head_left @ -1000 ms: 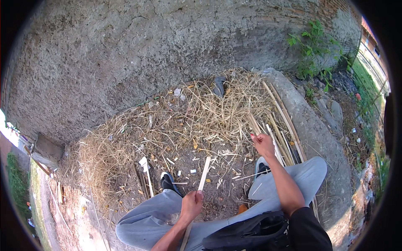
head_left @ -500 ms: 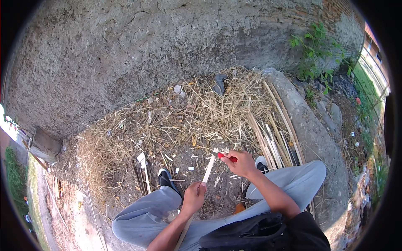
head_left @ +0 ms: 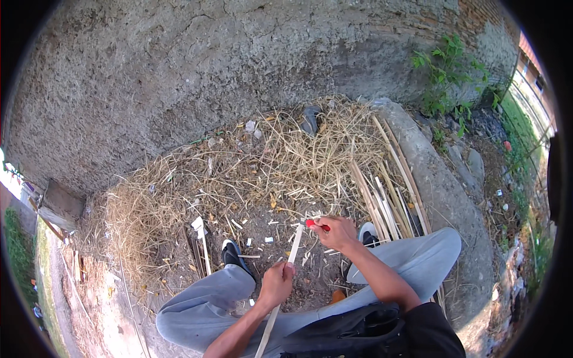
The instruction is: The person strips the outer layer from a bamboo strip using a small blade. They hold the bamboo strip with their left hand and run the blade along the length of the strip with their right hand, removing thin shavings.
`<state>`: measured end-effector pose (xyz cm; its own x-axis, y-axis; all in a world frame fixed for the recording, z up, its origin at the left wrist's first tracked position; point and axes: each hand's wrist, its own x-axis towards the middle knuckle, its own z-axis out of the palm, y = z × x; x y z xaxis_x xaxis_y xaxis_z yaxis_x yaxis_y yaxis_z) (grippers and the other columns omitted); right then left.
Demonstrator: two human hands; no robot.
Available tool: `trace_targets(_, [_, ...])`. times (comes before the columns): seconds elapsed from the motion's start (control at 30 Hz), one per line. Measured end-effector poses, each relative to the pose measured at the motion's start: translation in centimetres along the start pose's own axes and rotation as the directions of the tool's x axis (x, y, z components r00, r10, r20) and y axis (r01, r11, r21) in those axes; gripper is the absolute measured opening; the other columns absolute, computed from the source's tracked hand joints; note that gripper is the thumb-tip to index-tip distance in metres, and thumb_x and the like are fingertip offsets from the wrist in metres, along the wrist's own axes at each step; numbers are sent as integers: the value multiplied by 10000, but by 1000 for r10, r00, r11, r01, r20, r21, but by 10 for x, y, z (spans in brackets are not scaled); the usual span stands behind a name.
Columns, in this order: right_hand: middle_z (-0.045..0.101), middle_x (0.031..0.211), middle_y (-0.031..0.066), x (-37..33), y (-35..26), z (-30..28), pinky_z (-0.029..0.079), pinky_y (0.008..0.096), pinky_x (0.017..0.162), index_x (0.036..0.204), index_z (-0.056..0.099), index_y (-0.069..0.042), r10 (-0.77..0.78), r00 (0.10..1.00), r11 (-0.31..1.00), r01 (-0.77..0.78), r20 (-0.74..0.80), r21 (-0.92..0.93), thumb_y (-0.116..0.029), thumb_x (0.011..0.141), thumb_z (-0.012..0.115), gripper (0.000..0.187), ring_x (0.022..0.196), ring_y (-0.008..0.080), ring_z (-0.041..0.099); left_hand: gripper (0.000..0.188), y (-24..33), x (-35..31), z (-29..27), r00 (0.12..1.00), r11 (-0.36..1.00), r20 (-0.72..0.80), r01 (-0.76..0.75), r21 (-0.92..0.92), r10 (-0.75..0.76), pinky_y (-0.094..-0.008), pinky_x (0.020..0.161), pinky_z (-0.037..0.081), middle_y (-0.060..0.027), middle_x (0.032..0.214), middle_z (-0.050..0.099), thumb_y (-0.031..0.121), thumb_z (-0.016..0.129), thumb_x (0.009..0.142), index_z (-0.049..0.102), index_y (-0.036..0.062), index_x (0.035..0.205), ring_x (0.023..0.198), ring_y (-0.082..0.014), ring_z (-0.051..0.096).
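Observation:
A long pale bamboo strip runs from between my legs up past my left hand, whose fingers are wrapped round its middle. My right hand grips a red-handled knife, held right by the strip's far end. The blade is too small to make out clearly, so I cannot tell whether it touches the strip. Small pale chips lie scattered on the soil below both hands.
Several long strips lie at the right beside a concrete ledge. Dry straw covers the ground toward the rough wall. A pale-headed stick tool lies near my left shoe. A leafy plant grows far right.
The strip's far end has dropped slightly toward me, and the knife in my right hand has shifted a little. Both hands keep their grips. The whole view has slid slightly.

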<state>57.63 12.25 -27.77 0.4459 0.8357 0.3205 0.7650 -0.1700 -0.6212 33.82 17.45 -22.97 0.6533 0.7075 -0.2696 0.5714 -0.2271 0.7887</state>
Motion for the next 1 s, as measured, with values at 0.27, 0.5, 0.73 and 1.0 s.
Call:
trace_targets(0.27, [641,663,105,33,47,-37,465,343,569,800,647,-33,409,909,900,-386,-83,202,-335,883,716,320,574,218,614,331,-20,5,-14,997,988,65,54,-143,-45,-279,455,381,-22,600,521,250,483,1023,600,3,837,479,-82,480])
trace_targets(0.5, [644,644,130,9,-14,-26,487,373,544,827,658,-38,166,986,952,-162,6,259,-371,880,709,341,569,301,644,313,-17,8,-7,998,986,9,-56,-157,58,-382,628,446,-155,732,578,208,483,1005,600,-9,812,644,-250,567])
trace_targets(0.73, [671,688,133,4,-30,-32,511,372,563,858,670,-49,151,987,950,-161,57,266,-371,880,703,324,616,316,671,353,-11,9,-9,988,922,95,151,-356,-125,-309,461,389,-86,727,600,257,449,1040,577,5,828,476,-135,500])
trace_targets(1.0, [686,730,94,-8,-53,-32,531,367,582,851,698,-95,-27,996,991,15,85,135,-367,853,734,274,654,286,679,339,-10,13,-12,961,718,227,271,-641,-160,-233,344,305,-11,697,534,310,423,1060,530,56,863,401,-41,373])
